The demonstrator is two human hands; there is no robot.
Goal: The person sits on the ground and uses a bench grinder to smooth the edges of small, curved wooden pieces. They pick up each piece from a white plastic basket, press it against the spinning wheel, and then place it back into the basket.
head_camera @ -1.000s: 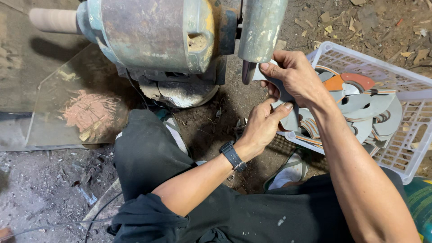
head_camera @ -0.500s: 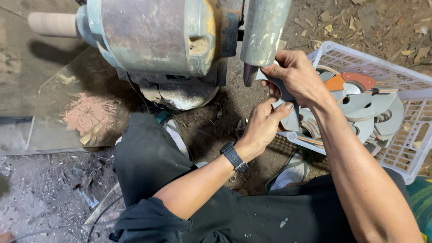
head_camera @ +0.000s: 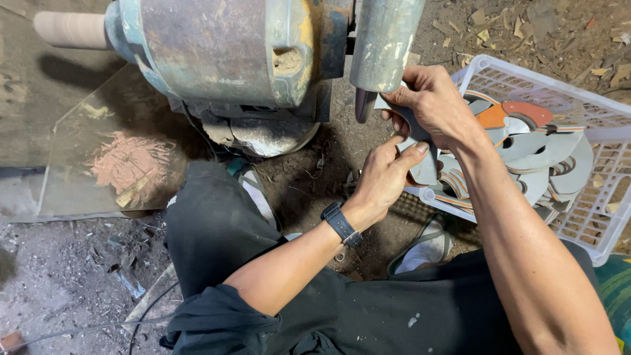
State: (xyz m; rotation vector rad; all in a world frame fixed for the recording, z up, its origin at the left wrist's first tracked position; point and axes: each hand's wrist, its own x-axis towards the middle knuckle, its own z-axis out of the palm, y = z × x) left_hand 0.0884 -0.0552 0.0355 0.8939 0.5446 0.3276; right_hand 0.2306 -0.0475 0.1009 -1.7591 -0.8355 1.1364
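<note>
Both hands close on one curved grey blade (head_camera: pixel 420 154), a flat sickle-shaped metal piece held up against the underside of the grey cylindrical guard (head_camera: pixel 384 43) of a worn bench grinder (head_camera: pixel 223 59). The right hand (head_camera: pixel 434 105) wraps its upper end, fingers curled over it just below the guard, so the point where metal meets the machine is hidden; only a dark tip (head_camera: pixel 363 105) shows beside the knuckles. The left hand (head_camera: pixel 384 177) pinches the blade's lower part, thumb along its face, and covers most of what lies beneath; a black wristwatch (head_camera: pixel 342 225) sits on that wrist. The blade's full outline cannot be made out between the two hands. Just behind them stands a white plastic crate (head_camera: pixel 591 223), cut off at the right edge, holding a heap of similar grey and orange curved pieces (head_camera: pixel 532 148) that overlap too much to count. The grinder's top is cropped by the upper edge, with a pale spindle (head_camera: pixel 69 29) sticking out at the left. A clear sheet (head_camera: pixel 105 164) smeared with reddish dust lies on the dirt floor. Black trousers (head_camera: pixel 217 230) fill the lower view, and a light sandal (head_camera: pixel 427 250) peeks out under the right forearm.
</note>
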